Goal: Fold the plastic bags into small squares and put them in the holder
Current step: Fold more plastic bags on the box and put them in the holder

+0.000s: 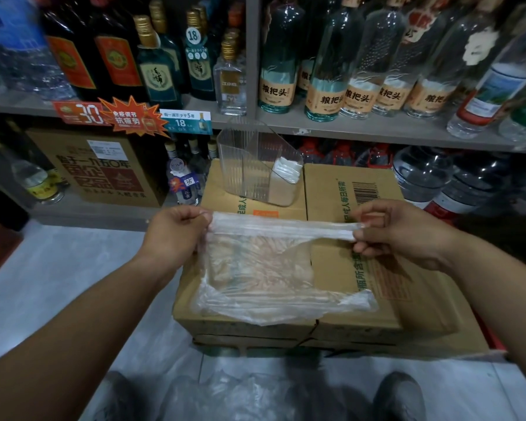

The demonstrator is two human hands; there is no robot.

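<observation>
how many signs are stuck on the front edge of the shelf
3, side by side on the shelf edge left of the holder: a red 30 tag, an orange starburst sign, a blue and white 18 tag. None seems hidden.

Liquor bottles [325, 71] are lined up on a grey shelf [346, 129] across the top, w/ price tags [134, 117] clipped upper left. Cardboard boxes [407, 305] are stacked centre-frame on a pale floor [58, 268]. Water jugs [422, 174] are seen mid-right.

Liquor shop: shelves [331, 129] of bottles [278, 56], price tags [184, 121].
</observation>
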